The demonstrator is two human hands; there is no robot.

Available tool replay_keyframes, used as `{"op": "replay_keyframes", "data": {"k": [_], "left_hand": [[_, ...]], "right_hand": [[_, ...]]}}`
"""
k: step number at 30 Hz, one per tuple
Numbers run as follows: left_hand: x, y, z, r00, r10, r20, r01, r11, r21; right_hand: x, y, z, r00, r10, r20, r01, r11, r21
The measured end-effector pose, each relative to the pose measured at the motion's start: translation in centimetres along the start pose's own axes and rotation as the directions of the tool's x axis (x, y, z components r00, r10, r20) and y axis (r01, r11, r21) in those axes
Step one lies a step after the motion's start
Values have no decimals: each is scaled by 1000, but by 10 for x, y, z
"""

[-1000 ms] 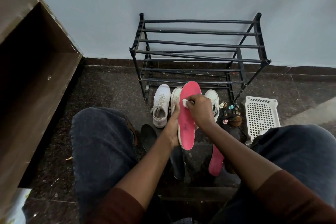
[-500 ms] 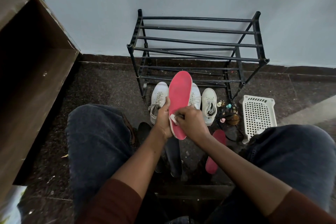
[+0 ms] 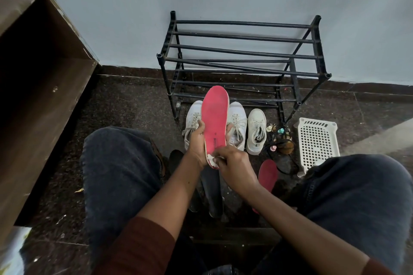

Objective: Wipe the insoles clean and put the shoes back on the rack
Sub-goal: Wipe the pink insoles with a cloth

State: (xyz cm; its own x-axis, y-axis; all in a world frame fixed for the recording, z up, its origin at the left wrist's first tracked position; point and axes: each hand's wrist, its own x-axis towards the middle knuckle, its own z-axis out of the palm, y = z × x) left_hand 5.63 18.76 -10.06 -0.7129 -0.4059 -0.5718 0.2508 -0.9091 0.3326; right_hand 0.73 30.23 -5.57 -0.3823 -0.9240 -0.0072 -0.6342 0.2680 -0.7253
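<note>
Left hand (image 3: 197, 140) grips pink insole (image 3: 214, 118) mid-length, right hand (image 3: 234, 165) pinches white wipe (image 3: 215, 159) at near heel end. Best to brace firmly and stroke toward the far toe.

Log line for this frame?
phase: cleaning | left hand: holds pink insole | right hand: presses white wipe on heel end | white sneakers: floor, before rack

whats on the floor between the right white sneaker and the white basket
A clutter of small pastel-capped items and dark cord, shown in the head view.
</note>
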Motion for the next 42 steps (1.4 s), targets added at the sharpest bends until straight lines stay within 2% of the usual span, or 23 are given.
{"op": "replay_keyframes", "data": {"k": [6, 9, 13, 19, 23, 27, 32, 34, 38, 40, 42], "left_hand": [[-3, -6, 3, 1000, 23, -9, -22, 997, 68], [-5, -2, 5, 999, 33, 14, -34, 998, 59], [-1, 8, 9, 999, 44, -12, -43, 996, 81], [3, 9, 0, 995, 78, -66, -79, 997, -2], [4, -3, -2, 997, 45, -61, -45, 999, -2], [0, -14, 1, 996, 69, -59, -64, 994, 83], [-1, -18, -2, 993, 79, -83, -62, 980, 190], [0, -18, -3, 992, 91, -82, -76, 982, 170], [4, -13, -2, 995, 76, -70, -68, 991, 112], [7, -10, -3, 993, 85, -81, -76, 991, 113], [8, -8, -4, 993, 97, -73, -91, 992, 82]], "right_hand": [[40, -2, -3, 990, 42, -136, -60, 989, -137], [56, -5, -8, 980, 73, -184, -101, 984, -146], [42, -11, -4, 994, 43, -103, -57, 989, -135], [7, 1, 2, 998, 68, 18, -66, 994, -91], [23, 5, -1, 999, 41, -32, -45, 991, -123], [60, 5, -5, 993, 14, -119, -39, 978, -205], [92, 13, -19, 981, 87, -175, -127, 964, -234], [86, 11, -19, 983, 91, -159, -126, 966, -225], [51, 3, -6, 999, 46, -27, -51, 976, -212], [36, 4, -1, 996, 85, 8, -83, 984, -159], [31, 8, -1, 986, 164, -24, -164, 985, -43]]}}
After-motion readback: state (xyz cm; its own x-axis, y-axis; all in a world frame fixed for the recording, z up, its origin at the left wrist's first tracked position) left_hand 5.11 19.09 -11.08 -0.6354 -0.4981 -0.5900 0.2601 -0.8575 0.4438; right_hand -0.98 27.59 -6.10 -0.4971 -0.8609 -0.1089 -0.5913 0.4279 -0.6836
